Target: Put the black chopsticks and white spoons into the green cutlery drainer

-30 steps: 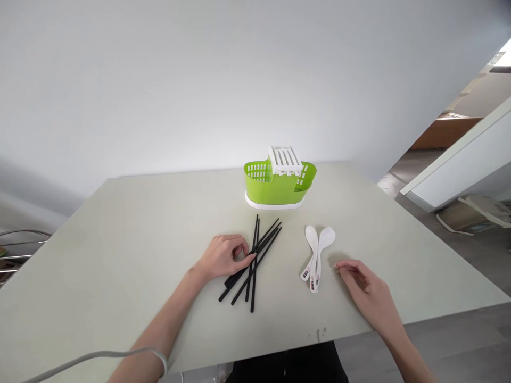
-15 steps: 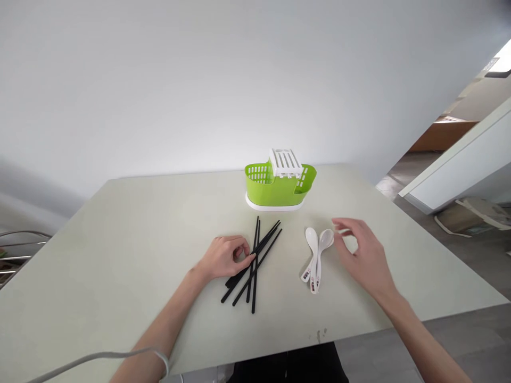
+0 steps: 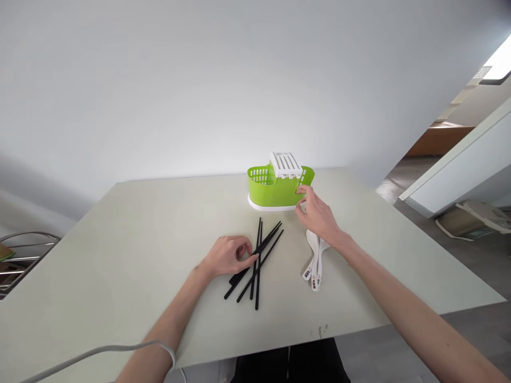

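My left hand (image 3: pixel 229 256) rests on the table at the left of a crossed bundle of black chopsticks (image 3: pixel 263 247). Its fingers are loosely curled, with the thumb apart from them and its tip against the chopsticks; nothing is visibly gripped. At the right front of a green cutlery basket (image 3: pixel 275 192), my right hand (image 3: pixel 315 210) reaches out with thumb and forefinger apart, nothing between them. The fingertips overlap the basket's right end; whether they touch it I cannot tell. Below that hand lie several white spoons (image 3: pixel 315 260), their bowls partly covered by the hand and wrist.
The basket has a white slotted rack (image 3: pixel 286 165) on top and stands on a white base near the wall. A grey cable (image 3: pixel 107 348) crosses my left forearm. Small wet marks (image 3: pixel 319 331) lie by the table's (image 3: pixel 191 207) front edge. A metal rack (image 3: pixel 30 250) stands at the left.
My right hand has moved from beside the spoons, forward and left over their bowls, to the basket's right end. The left hand has stayed by the chopsticks. The view has shifted slightly.
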A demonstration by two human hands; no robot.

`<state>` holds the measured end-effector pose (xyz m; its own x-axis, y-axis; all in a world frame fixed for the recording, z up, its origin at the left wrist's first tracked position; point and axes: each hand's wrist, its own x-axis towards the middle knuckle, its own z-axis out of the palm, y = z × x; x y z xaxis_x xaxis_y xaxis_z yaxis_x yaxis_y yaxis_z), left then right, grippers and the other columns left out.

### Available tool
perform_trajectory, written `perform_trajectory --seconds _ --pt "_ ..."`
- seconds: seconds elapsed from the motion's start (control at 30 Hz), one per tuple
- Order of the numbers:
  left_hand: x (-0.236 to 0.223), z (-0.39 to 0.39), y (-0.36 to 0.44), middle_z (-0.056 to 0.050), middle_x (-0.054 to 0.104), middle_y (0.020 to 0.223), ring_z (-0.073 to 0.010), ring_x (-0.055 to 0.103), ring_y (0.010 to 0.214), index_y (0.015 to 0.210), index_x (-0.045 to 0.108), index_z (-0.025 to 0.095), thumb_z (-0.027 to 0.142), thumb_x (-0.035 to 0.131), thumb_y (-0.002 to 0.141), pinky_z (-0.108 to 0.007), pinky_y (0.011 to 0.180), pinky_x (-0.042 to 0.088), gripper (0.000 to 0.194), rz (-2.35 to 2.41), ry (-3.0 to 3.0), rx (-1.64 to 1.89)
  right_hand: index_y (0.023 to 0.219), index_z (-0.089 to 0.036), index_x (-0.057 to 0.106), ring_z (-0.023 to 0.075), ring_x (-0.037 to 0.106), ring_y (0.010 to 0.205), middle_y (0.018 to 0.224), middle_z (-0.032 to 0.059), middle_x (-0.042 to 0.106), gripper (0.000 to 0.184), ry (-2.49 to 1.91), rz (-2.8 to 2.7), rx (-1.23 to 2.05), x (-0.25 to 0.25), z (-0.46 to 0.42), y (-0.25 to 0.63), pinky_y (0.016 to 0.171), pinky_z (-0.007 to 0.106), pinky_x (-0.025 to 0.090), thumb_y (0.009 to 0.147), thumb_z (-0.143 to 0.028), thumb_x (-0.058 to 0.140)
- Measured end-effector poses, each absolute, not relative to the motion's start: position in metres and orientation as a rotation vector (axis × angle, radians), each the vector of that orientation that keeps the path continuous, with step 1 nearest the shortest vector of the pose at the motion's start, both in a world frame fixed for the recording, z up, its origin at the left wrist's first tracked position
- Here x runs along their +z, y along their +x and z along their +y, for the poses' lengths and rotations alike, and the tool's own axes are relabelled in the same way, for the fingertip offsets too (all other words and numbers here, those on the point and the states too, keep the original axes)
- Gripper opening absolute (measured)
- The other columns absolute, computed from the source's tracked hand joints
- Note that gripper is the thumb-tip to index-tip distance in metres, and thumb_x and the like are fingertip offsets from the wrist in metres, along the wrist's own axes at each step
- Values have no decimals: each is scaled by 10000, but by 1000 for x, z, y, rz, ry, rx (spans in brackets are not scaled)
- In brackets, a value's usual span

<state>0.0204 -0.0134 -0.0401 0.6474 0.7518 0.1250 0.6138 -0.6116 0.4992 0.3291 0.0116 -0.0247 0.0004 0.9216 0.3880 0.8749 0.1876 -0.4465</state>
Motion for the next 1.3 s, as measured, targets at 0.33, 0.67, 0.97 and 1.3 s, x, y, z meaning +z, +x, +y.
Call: perform_trajectory --seconds 0.33,0.67,0.97,1.3 --pt "-40 -12 19 38 604 689 -123 515 590 857 661 229 405 712 846 -265 612 402 184 1079 2425 439 1538 -217 375 367 567 1338 1548 164 489 592 -1719 -2058 34 -37 10 345 922 508 587 952 -259 449" --pt "-34 -11 14 34 617 664 -131 533 587 868 669 230 379 649 878 -274 615 430 150 1079 2329 452 1496 -235 416 339 629 1247 1470 156 505 540 -1667 -2074 49 -36 -8 359 947 475 571 960 -267 469" --pt "-32 -11 12 44 603 665 -128 531 595 897 667 235 353 639 882 -267 617 433 122 1078 2328 420 1427 -238 422 336 635 1255 1463 146 512 463 -1701 -2026 143 -32 -21 366 966 468 550 969 -286 470" --pt "-33 -9 9 39 598 667 -132 530 600 910 659 232 378 650 884 -267 616 432 149 1068 2315 408 1476 -245 384 296 627 1270 1481 161 484 559 -1553 -1788 226 -40 -34 380 1034 473 538 949 -319 554"
